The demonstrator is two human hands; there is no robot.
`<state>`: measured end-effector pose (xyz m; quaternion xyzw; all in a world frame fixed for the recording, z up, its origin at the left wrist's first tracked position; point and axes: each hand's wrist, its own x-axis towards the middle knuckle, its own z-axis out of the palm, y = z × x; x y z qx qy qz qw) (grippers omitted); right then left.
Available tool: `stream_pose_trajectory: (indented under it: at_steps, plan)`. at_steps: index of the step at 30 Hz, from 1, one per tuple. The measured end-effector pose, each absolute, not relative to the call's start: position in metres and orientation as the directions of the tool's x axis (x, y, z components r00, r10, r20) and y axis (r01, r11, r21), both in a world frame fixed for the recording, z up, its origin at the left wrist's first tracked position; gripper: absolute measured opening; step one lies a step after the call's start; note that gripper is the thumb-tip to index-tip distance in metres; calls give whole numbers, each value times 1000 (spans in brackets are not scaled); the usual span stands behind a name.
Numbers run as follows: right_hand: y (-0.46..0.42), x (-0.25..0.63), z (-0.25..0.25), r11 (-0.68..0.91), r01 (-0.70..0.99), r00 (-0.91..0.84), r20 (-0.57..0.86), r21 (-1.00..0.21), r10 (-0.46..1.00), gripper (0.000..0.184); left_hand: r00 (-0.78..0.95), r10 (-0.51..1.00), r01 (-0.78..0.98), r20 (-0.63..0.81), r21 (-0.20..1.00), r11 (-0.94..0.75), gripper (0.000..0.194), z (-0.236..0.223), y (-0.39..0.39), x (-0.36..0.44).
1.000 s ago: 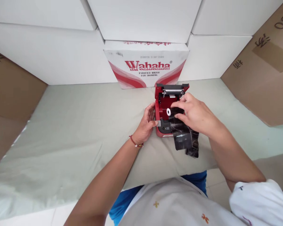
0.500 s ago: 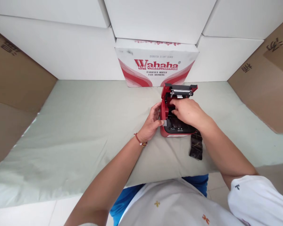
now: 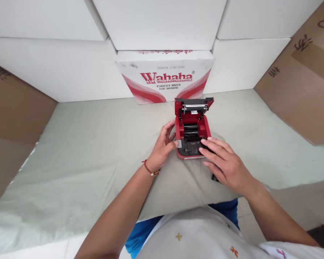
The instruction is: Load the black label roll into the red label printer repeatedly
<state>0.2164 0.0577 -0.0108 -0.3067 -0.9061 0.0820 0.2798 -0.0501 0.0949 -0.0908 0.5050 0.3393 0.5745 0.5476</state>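
Note:
A small red label printer stands on a pale green cloth, its lid tipped open at the back. A black roll lies inside its bay. My left hand rests against the printer's left side, fingers apart, thumb on a grey tab at the front corner. My right hand lies flat with fingers stretched out over the printer's front right corner. It covers a black strip, of which only a tip shows under the palm.
A white and red Wahaha carton stands just behind the printer, with plain white boxes stacked around it. Brown cartons flank the left and right. The cloth-covered surface ends just in front of my body.
My right hand drew back out of the printer's bay, leaving the black roll seated inside, and now lies flat at the front right corner. The left hand stayed at the printer's side.

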Motion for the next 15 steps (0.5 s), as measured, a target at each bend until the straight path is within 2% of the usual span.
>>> stream_pose_trajectory:
  at_steps: [2, 4, 5, 7, 8, 10, 12, 15]
  plan:
    - [55, 217, -17, 791, 512, -626, 486, -334, 610, 47, 41, 960, -92, 276, 958, -271, 64, -79, 83, -51]
    - [54, 218, -21, 786, 509, -607, 502, -351, 616, 49, -85, 884, 242, 460, 870, -429, 53, -64, 66, -47]
    - [54, 218, -23, 786, 505, -602, 507, -357, 617, 49, -128, 800, 432, 587, 759, -487, 47, -56, 57, -44]
    - [53, 219, -26, 786, 499, -597, 512, -367, 618, 51, -19, 629, 658, 777, 483, -578, 50, -43, 40, -35]
    - [53, 220, -27, 783, 498, -595, 510, -372, 621, 52, 91, 565, 690, 820, 357, -629, 55, -39, 33, -31]
    - [53, 220, -28, 777, 501, -589, 507, -381, 629, 52, 237, 498, 717, 834, 195, -669, 59, -35, 25, -25]
    - [53, 220, -29, 772, 507, -586, 505, -383, 634, 51, 297, 492, 736, 818, 131, -664, 60, -35, 23, -21]
    - [54, 220, -28, 773, 511, -587, 504, -376, 634, 49, 315, 506, 755, 803, 112, -646, 57, -37, 26, -21]
